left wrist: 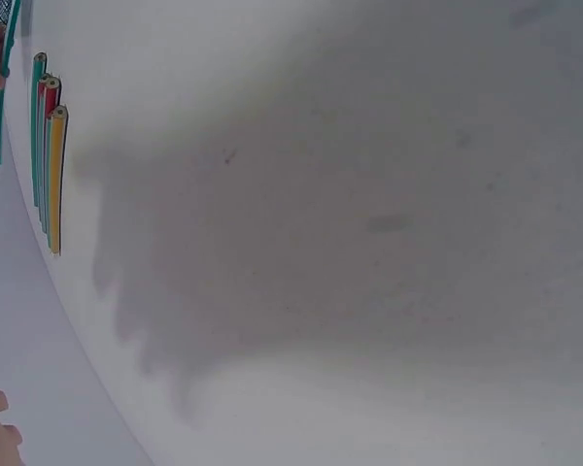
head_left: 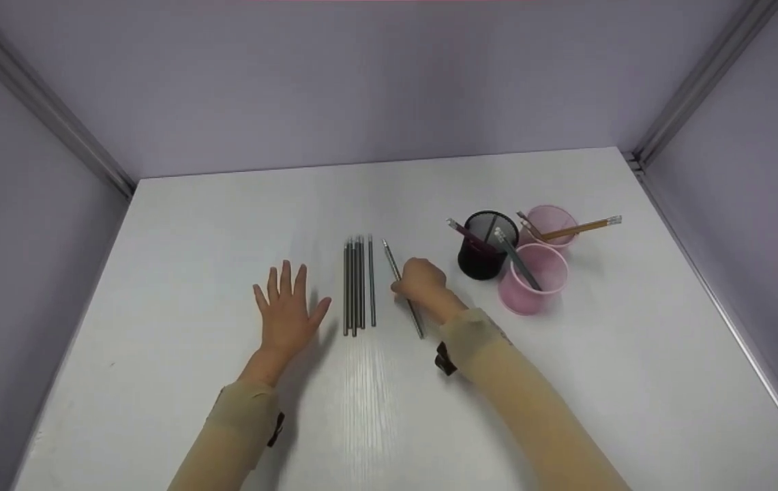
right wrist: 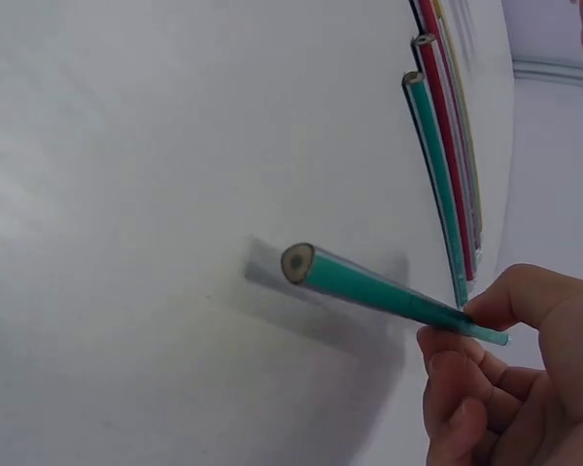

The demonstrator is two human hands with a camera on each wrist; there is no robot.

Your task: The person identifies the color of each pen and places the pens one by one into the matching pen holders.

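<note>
Several pencils lie side by side in a row on the white table; the wrist views show them green, red and yellow. My left hand hovers open and flat, fingers spread, just left of the row, touching none of them. My right hand pinches a green pencil just right of the row, its blunt end lifted slightly off the table.
A black mesh cup and two pink cups stand at the right, each holding pencils. Lilac walls enclose the table on three sides.
</note>
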